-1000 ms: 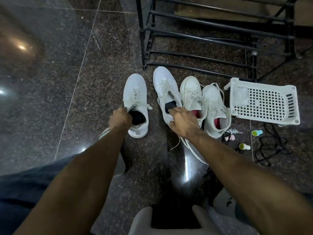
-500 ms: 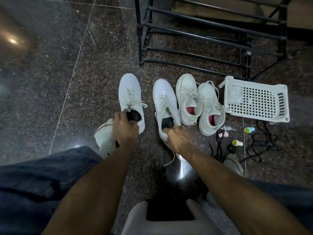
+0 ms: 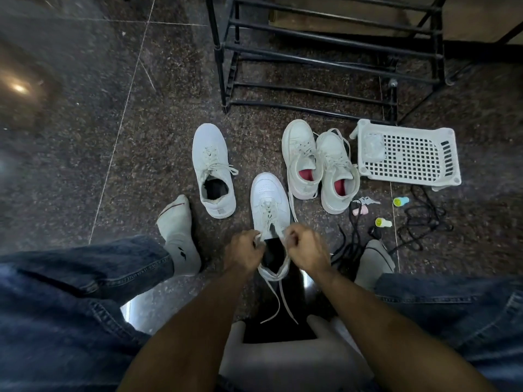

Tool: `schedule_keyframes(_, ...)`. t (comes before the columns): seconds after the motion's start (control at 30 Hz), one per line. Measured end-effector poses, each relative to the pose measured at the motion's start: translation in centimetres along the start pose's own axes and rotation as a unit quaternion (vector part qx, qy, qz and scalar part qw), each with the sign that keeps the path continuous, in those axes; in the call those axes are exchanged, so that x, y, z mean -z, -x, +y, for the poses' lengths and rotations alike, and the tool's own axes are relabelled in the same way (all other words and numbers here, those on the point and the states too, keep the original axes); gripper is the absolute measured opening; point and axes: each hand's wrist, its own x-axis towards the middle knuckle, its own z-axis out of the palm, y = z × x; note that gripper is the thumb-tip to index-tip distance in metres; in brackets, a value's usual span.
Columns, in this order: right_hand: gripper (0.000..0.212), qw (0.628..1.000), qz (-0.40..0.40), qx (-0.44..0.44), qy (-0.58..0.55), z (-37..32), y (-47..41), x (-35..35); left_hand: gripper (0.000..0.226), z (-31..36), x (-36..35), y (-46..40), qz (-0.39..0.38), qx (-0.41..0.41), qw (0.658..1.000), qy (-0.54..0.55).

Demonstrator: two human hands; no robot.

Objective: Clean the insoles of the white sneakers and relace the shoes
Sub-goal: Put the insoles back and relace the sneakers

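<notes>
Pulled nearer between the knees, white sneaker (image 3: 270,199) on speckled polished floor (image 3: 85,137), left hand (image 3: 244,251) and right hand (image 3: 307,247) each pinching flat laces (image 3: 278,302), open floor leftward, second sneaker (image 3: 212,168) beside.

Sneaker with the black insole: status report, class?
Both hands, left and right, pinch its laces. Sneaker on floor between feet. Laces undone. Nothing in the way.

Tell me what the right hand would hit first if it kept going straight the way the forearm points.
The right hand points up and left, toward the left hand. First in line is probably the tongue and laces of the sneaker it is working on, though depth is unclear.
</notes>
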Motion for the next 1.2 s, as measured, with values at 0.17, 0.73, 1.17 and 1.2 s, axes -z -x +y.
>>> schedule_keyframes(0.17,0.027,0.993,-0.091,0.000,0.069,-0.3,-1.8,0.5,0.010,-0.5,1.2,-1.1,-0.024,-0.006,1.000,0.005)
schedule_keyframes(0.73,0.005,0.981,-0.182,-0.049,0.046,2.4,-3.5,7.0,0.025,-0.3,8.8,-4.5,-0.102,0.121,0.985,-0.063)
schedule_keyframes(1.17,0.017,0.936,-0.175,0.042,-0.301,-6.0,-1.9,11.9,0.019,8.3,12.2,-1.1,-0.128,0.073,0.913,0.380)
schedule_keyframes(1.2,0.015,0.931,-0.178,0.060,-0.312,-6.7,-1.7,12.4,0.022,9.1,12.2,-0.7,-0.137,0.069,0.914,0.375)
